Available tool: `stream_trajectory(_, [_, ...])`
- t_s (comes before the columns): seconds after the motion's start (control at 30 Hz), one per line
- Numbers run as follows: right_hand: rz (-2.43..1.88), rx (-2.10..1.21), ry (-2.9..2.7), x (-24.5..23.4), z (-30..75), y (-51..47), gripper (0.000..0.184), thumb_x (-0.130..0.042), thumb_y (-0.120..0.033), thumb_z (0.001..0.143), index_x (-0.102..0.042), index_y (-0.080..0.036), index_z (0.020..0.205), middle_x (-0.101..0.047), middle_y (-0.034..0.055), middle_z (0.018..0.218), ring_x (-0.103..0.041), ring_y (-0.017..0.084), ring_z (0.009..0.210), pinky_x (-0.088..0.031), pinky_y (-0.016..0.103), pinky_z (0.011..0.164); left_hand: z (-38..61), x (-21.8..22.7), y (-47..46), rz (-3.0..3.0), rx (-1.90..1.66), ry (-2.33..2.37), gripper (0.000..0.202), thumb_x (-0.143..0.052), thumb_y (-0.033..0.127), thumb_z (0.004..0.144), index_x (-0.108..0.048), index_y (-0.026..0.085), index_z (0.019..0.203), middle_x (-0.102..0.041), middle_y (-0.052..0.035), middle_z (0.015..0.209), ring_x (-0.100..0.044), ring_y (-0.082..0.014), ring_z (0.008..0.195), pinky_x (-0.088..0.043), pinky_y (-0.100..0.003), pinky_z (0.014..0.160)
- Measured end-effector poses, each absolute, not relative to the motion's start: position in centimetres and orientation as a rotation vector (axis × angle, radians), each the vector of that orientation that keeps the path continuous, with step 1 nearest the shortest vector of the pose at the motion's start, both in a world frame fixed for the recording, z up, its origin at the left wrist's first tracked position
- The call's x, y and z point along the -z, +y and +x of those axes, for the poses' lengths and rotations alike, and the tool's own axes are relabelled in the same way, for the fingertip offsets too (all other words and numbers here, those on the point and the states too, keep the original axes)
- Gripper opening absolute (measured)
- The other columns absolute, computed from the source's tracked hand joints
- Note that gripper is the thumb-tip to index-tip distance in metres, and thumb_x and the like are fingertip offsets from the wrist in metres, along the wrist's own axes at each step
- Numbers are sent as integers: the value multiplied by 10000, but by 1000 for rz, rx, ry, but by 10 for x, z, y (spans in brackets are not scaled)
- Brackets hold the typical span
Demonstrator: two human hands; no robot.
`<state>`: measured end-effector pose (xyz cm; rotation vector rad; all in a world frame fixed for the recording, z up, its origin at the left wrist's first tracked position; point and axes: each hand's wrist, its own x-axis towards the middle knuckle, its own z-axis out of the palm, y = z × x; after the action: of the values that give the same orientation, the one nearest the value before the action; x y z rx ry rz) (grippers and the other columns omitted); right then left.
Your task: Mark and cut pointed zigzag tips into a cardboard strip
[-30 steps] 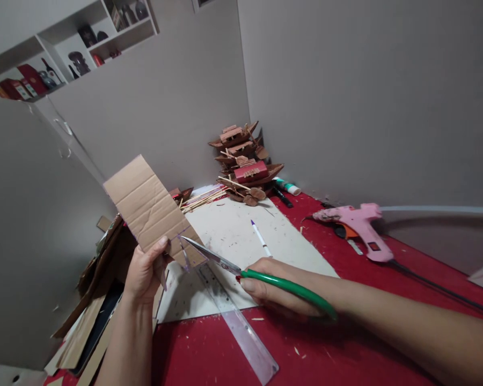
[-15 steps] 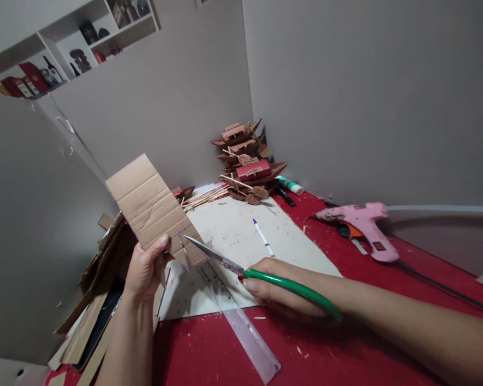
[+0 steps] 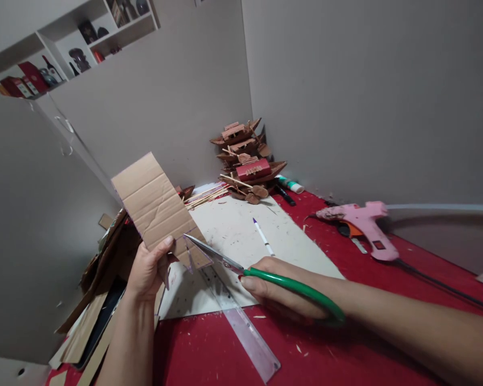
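Note:
My left hand grips a rectangular piece of cardboard near its lower edge, thumb on the front face. Purple lines are drawn on the cardboard's lower end. My right hand is wrapped round the green handles of a pair of scissors. Their metal blades point left, with the tips at the purple lines on the cardboard. Below the blades, a clear ruler lies partly on a white board and partly on the red tabletop. A white marker with a purple tip rests on the board.
A pink glue gun with a black cord lies on the red table at right. Small model boats are stacked in the corner, beside thin sticks. Cardboard scraps are piled at left. Wall shelves hang at upper left.
The cardboard and my left hand have shifted slightly to the right. The scissors stay nearly in place, their tips still against the marked end of the cardboard.

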<state>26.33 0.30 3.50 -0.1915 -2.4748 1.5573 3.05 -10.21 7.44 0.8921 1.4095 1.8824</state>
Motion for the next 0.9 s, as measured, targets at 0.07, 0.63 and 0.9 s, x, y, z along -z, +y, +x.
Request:
stream_trajectory(0.07, [-185, -1555, -2459, -36, 264, 2, 645, -257, -751, 888, -359, -203, 563, -301, -66, 446, -276, 74, 440, -240, 219, 432, 30, -75, -103, 898, -1880, 1417, 309, -875, 236, 546, -661, 140, 747, -699, -7, 747, -588, -95, 504, -470, -172, 404])
stream_trajectory(0.63, [-137, -2197, -2278, -32, 269, 3, 697, -326, -730, 888, -382, -195, 444, -329, -45, 302, -342, 71, 268, -239, 192, 297, 22, -77, -112, 968, -1897, 1417, 321, -870, 226, 548, -689, 166, 805, -709, -1, 751, -654, -137, 640, -514, -199, 544])
stream_trajectory(0.9, [-159, -2155, -2292, -30, 268, 7, 663, -367, -778, 837, -457, -172, 582, -376, -62, 356, -361, 65, 299, -271, 172, 318, 20, -74, -110, 967, -1875, 1406, 317, -865, 230, 567, -696, 156, 825, -699, -1, 733, -591, -95, 524, -464, -174, 444])
